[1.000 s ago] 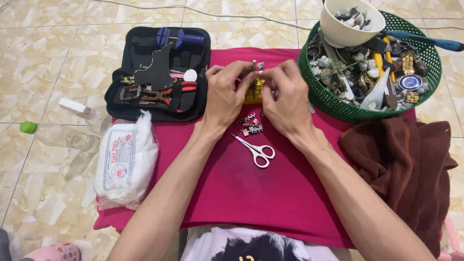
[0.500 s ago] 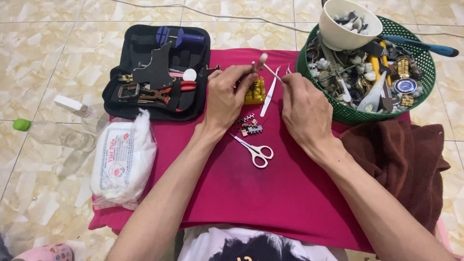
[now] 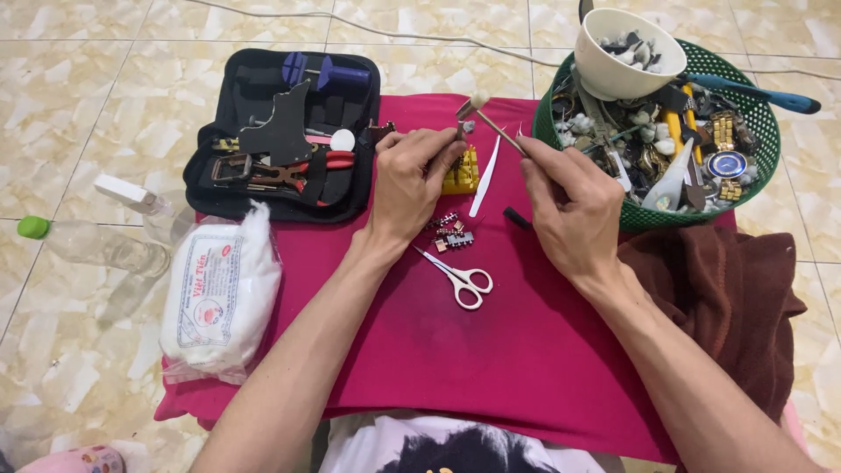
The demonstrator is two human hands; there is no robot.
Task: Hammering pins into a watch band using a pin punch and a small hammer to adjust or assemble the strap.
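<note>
My right hand [image 3: 569, 206] grips the handle of a small mallet, whose pale head [image 3: 474, 104] hangs over a yellow block [image 3: 462, 174] on the magenta cloth [image 3: 491, 350]. With its fingers pinched, my left hand [image 3: 416, 180] holds a thin pin or punch upright against the block, just under the mallet head. White tweezers [image 3: 484, 179] lie to the right of the block. Loose metal watch-band links [image 3: 448, 230] sit in front of it. Small white-handled scissors [image 3: 462, 278] rest nearer to me.
A black open tool case [image 3: 285, 140] lies at the cloth's far left. At the far right a green basket [image 3: 762, 153] of watch parts holds a white bowl [image 3: 626, 57]. A bag of cotton wool [image 3: 219, 293], a clear bottle [image 3: 92, 245] and a brown cloth [image 3: 727, 302] flank the work area.
Both hands were together over the block. The right hand has drawn back to the right and now holds the mallet raised; the tweezers lie on the cloth.
</note>
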